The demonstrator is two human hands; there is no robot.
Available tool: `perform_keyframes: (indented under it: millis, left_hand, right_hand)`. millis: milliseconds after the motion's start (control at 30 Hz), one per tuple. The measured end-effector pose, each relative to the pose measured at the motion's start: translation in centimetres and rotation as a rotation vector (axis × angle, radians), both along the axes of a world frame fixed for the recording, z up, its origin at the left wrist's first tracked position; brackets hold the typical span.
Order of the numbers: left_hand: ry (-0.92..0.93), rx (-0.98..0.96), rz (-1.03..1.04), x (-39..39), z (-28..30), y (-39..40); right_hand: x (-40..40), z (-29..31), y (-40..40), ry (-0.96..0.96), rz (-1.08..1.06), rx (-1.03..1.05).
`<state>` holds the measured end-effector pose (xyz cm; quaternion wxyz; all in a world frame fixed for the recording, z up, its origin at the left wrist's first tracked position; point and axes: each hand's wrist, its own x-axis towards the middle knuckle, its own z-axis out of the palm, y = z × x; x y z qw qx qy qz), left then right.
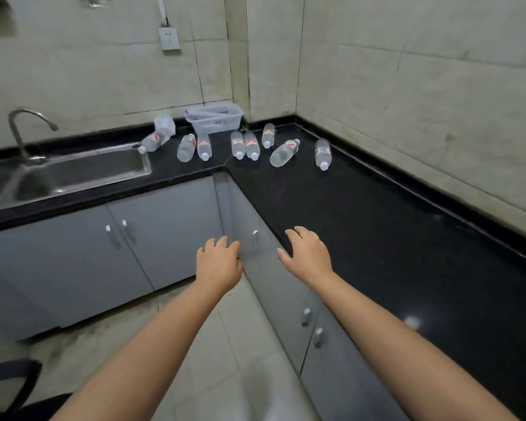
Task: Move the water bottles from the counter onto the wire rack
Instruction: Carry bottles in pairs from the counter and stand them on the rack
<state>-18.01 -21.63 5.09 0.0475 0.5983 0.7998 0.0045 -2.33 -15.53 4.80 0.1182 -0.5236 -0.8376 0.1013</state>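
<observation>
Both empty hands, left hand [217,257] and right hand [305,253], hang loosely open, well short of the water bottles [251,144] lying flat at the counter's [377,238] far corner, right hand nearer.

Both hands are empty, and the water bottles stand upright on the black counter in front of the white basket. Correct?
Not quite. The head view shows the water bottles lying on their sides, not upright. The rest holds: they are on the black counter in front of the white basket, and the left hand and right hand are empty.
</observation>
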Motion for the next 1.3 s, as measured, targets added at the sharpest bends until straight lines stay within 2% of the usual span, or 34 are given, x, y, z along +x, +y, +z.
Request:
perform_keyframes:
  millis: [200, 433, 733, 967, 1200, 1300]
  left_hand:
    - [-0.014, -0.04, -0.06, -3.6, -2.2, 11.8]
    - [-0.008, -0.063, -0.12, -6.4, -0.9, 27.7]
    - [0.031, -0.109, -0.267, -8.3, -2.8, 45.2]
    - [-0.088, -0.072, -0.436, -9.6, -5.6, 59.8]
    - [-0.203, -0.108, -0.565, -11.0, -8.6, 69.1]
    - [-0.313, -0.152, -0.532, -10.8, -9.1, 71.0]
  right_hand:
    - [-2.5, -1.9, 12.1, 0.027, -0.114, -0.049]
    - [-4.0, -1.7, 28.1, 0.044, -0.218, -0.078]
    - [-4.5, -4.3, 40.3, 0.015, -0.406, -0.176]
    - [-5.9, -5.7, 50.7, 0.043, -0.681, -0.184]
    - [-9.4, -7.0, 61.0, 0.003, -0.865, -0.219]
    - [-10.0, -7.8, 64.7, -0.048, -0.944, -0.243]
